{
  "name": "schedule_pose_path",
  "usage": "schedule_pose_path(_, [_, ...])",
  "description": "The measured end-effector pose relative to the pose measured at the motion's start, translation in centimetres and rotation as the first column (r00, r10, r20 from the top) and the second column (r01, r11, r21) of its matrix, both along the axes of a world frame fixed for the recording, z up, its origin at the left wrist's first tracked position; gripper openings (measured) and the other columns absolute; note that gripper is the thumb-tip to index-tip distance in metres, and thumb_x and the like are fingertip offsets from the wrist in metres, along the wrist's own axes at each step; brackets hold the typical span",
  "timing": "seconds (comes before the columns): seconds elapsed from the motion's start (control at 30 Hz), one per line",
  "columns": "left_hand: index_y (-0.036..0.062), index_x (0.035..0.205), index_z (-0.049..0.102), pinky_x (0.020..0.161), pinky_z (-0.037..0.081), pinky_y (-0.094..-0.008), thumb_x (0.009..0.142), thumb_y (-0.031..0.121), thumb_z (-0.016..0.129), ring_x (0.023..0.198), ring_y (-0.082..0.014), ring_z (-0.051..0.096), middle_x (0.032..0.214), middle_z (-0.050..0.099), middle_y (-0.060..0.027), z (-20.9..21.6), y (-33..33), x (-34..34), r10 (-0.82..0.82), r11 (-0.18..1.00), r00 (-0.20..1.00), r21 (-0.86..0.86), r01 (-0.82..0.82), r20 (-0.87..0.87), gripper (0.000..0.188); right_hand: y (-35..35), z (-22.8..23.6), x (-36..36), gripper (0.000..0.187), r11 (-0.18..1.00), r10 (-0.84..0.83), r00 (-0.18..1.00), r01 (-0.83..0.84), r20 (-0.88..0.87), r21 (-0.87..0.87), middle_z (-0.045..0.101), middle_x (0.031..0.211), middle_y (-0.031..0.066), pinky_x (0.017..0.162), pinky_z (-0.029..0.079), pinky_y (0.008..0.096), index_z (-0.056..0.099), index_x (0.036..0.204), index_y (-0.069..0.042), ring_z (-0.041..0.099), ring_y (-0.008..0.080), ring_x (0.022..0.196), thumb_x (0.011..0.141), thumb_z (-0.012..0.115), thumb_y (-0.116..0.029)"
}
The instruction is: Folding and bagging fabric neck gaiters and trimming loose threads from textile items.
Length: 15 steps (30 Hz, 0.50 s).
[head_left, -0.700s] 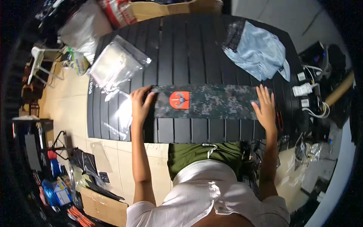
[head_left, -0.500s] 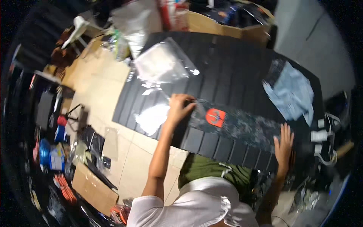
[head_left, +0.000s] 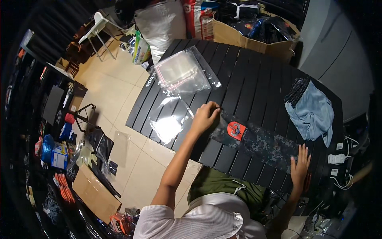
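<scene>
A dark camouflage fabric strip [head_left: 264, 145] lies lengthwise across the black slatted table [head_left: 254, 67], near its front edge. Toward the strip's left end sits an orange-red patch [head_left: 236, 130] with a dark emblem. My left hand [head_left: 205, 115] grips that left end, thumb and fingers bent around its upper corner. At the opposite end my right hand [head_left: 301, 164] rests flat, fingers stretched out, touching the strip's edge. A stack of clear plastic sleeves [head_left: 181, 71] lies beyond my left hand, with a shiny clear sheet [head_left: 169, 127] nearer, partly washed out by glare.
Light blue folded cloth [head_left: 312, 111] with a dark bundle lies at the table's right. White adapters and cables [head_left: 337, 159] sit past the right edge. Behind stand an open cardboard box [head_left: 254, 44] and a white sack [head_left: 163, 26]. Flattened cardboard [head_left: 95, 193] is on the left.
The view has shifted and sharpened, so the table appears slightly farther right and lower. Both hands keep their places at the two ends of the strip.
</scene>
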<state>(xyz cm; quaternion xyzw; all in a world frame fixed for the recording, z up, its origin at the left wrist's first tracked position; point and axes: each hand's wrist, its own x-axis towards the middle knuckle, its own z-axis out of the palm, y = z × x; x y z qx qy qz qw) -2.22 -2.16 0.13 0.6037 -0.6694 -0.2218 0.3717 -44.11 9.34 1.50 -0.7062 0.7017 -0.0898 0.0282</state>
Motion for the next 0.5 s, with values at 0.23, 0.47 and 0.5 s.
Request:
schedule_pose_path(0.23, [0.0063, 0.089, 0.060, 0.069, 0.041, -0.0391, 0.079, 0.015, 0.062, 0.081, -0.0313, 0.052, 0.085, 0.059, -0.0106, -1.0, 0.5, -0.7, 0.137, 0.964, 0.952, -0.256, -0.065, 0.275, 0.014, 0.1, -0.1, 0.0, 0.051, 0.999, -0.028, 1.000, 0.028, -0.002, 0.025, 0.029, 0.143, 0.0111, 0.110, 0.011, 0.0455, 0.033, 0.137, -0.009, 0.022, 0.0276, 0.134, 0.092, 0.043, -0.031])
schedule_pose_path(0.47, [0.0064, 0.096, 0.059, 0.070, 0.041, -0.0388, 0.080, 0.014, 0.060, 0.083, -0.0302, 0.052, 0.090, 0.059, -0.0100, -0.2, 1.0, -1.2, 0.123, 0.977, 0.924, -0.206, -0.049, 0.362, 0.017, 0.1, -0.1, -0.6, 0.049, 0.996, -0.086, 0.996, 0.086, 0.003, 0.006, 0.028, 0.143, 0.0127, 0.110, 0.011, 0.0465, 0.034, 0.136, -0.009, 0.020, 0.0293, 0.135, 0.093, 0.041, -0.031])
schedule_pose_path(0.5, [0.0064, 0.097, 0.059, 0.072, 0.042, -0.0386, 0.080, 0.013, 0.059, 0.085, -0.0297, 0.052, 0.093, 0.059, -0.0097, 0.0, 1.0, -1.7, 0.172, 0.956, 0.907, -0.289, -0.058, 0.385, 0.018, 0.2, -0.1, -0.8, 0.049, 0.992, -0.124, 0.991, 0.124, -0.040, 0.003, 0.028, 0.143, 0.0132, 0.110, 0.011, 0.0471, 0.035, 0.136, -0.009, 0.019, 0.0299, 0.135, 0.094, 0.040, -0.031])
